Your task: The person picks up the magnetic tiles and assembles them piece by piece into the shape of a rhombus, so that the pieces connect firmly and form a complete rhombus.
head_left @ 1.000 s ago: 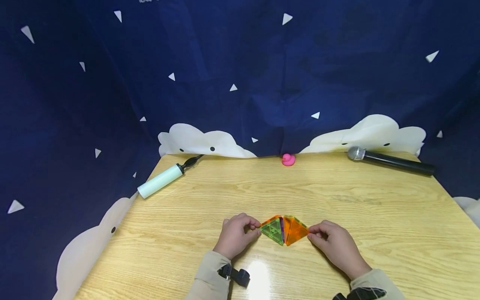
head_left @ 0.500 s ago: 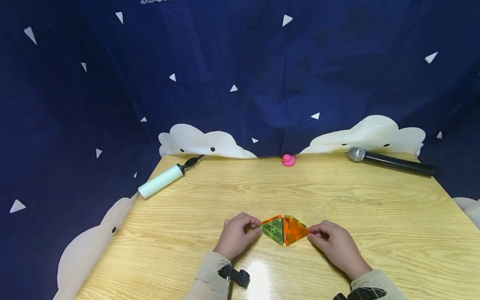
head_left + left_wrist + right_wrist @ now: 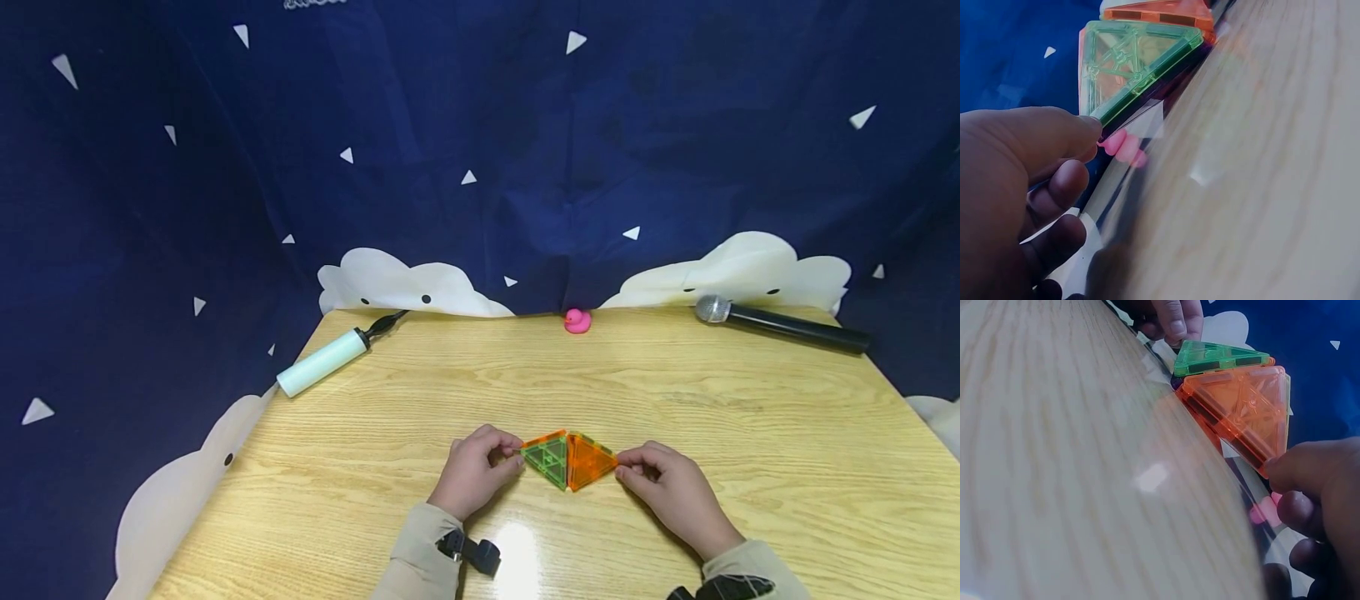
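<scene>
Two small pyramids of translucent magnetic tiles meet side by side at the front middle of the wooden table. My left hand (image 3: 480,468) pinches the outer corner of the left pyramid (image 3: 1138,62), between thumb and index finger. That one has a green front face, an orange side and a purple underside. By its outer corner, my right hand (image 3: 671,492) pinches the right pyramid (image 3: 1241,403), mostly orange with a yellow-green side at the back. In the right wrist view the green face stands right up against the orange one.
At the back edge of the table (image 3: 450,375) sits a pink rubber duck (image 3: 577,321). A microphone (image 3: 783,323) lies at the back right, a pale blue hand pump (image 3: 322,362) at the back left. Dark blue cloth (image 3: 450,125) with white clouds hangs behind and to the sides.
The left pyramid has shifted and turned slightly toward the right one, narrowing the purple strip between them. My left hand has edged right with it; my right hand stays put.
</scene>
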A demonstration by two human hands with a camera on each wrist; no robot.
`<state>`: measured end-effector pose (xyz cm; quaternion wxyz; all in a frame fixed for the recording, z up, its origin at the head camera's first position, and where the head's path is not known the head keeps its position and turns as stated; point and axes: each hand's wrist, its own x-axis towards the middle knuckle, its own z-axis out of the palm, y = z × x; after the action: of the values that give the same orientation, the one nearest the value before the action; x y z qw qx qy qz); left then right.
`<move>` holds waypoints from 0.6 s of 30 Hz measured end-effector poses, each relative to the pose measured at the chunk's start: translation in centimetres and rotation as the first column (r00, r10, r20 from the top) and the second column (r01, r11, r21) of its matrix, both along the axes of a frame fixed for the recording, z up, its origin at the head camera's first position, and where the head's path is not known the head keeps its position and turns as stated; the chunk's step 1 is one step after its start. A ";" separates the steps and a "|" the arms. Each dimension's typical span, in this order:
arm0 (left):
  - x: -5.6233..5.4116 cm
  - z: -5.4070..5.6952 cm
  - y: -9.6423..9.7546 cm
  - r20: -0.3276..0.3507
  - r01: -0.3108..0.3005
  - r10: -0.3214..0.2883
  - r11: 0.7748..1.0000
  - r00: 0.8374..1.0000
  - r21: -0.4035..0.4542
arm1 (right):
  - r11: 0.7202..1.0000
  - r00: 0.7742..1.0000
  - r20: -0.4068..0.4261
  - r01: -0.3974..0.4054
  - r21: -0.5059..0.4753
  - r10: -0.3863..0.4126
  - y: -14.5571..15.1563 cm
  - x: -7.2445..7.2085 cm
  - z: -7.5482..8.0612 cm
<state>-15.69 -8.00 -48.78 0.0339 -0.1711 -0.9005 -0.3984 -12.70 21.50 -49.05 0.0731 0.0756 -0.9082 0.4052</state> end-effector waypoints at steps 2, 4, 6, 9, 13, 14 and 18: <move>0.0 0.0 0.0 -0.003 0.004 -0.004 1.000 1.000 0.007 | 1.000 1.000 0.005 0.000 -0.011 0.000 0.0 0.0 0.0; 0.0 0.0 0.0 -0.004 0.010 -0.010 1.000 1.000 0.016 | 1.000 1.000 0.010 0.001 -0.019 -0.001 0.0 0.0 0.0; 0.1 0.0 0.0 -0.004 0.015 -0.014 1.000 1.000 0.026 | 1.000 1.000 0.014 0.004 -0.027 -0.003 0.0 0.0 0.0; 0.1 0.1 0.0 -0.006 0.019 -0.019 0.999 1.000 0.039 | 0.999 1.000 0.015 0.005 -0.033 -0.005 0.0 0.0 0.0; 0.0 0.0 0.0 -0.011 0.026 -0.025 0.998 1.000 0.056 | 0.999 1.000 0.007 0.006 -0.036 -0.006 0.0 0.0 -0.1; 0.0 0.0 0.1 -0.011 0.027 -0.026 0.998 1.000 0.061 | 0.999 1.000 0.005 0.007 -0.038 -0.007 0.0 0.0 -0.1; 0.0 0.0 0.1 -0.015 0.033 -0.032 0.997 0.999 0.073 | 0.999 1.000 -0.004 0.008 -0.041 -0.008 0.0 0.0 -0.2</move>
<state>-15.69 -7.90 -48.74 0.0401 -0.1872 -0.8821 -0.4305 -12.66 21.48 -49.23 0.0780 0.0710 -0.8998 0.4235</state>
